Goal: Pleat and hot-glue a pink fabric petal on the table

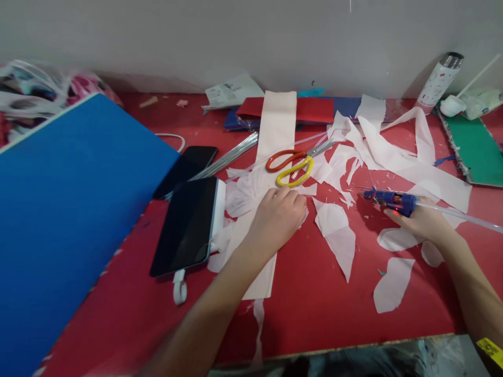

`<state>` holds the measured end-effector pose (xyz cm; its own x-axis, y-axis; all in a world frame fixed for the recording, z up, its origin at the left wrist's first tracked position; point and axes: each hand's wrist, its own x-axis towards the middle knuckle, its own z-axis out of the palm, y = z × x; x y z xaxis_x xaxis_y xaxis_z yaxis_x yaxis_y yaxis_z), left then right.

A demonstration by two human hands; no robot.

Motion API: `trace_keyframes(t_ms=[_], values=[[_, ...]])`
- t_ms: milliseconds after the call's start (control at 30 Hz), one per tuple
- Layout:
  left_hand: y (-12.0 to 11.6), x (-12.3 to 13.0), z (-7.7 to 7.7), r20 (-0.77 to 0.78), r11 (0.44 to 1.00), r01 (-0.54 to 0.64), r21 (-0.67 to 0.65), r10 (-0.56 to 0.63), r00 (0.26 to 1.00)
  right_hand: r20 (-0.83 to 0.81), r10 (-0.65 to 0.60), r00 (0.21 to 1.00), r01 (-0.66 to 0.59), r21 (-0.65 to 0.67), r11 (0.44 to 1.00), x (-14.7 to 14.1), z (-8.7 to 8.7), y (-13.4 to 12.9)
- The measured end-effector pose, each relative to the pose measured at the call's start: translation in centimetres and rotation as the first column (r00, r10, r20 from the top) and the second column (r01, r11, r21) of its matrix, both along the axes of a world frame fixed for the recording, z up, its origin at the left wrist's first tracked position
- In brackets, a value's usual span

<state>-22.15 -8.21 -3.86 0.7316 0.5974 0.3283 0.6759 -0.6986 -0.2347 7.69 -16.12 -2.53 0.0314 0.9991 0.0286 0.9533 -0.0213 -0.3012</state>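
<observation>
Blue glue gun (393,201): right hand (426,222) is gripping it, nozzle pointing toward left hand (278,215), which is curling just below scissors (307,158), any hold there being hidden.

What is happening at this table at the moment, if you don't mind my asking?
A person's right hand holds a blue glue gun with a clear stick running from its back, pointed inward over the red table. The left hand is curled low beside a long pale strip; whether it grips anything is unclear. Scissors lie just beyond it, with nothing holding them, and cut pale pieces are scattered around.
</observation>
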Motion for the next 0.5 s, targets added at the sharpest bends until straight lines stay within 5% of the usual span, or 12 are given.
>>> trace_keyframes(t_ms=[333,500], values=[[0.2,-1.2,1.3,0.126,0.99,-0.117,0.078,0.106,0.986,-0.008,-0.007,1.0,0.007,-0.018,1.0,-0.1,0.1,0.0],[-1.3,0.5,1.8,0.252,0.981,0.138,-0.136,-0.1,0.963,0.003,-0.007,1.0,0.007,-0.024,1.0,-0.1,0.2,0.0]])
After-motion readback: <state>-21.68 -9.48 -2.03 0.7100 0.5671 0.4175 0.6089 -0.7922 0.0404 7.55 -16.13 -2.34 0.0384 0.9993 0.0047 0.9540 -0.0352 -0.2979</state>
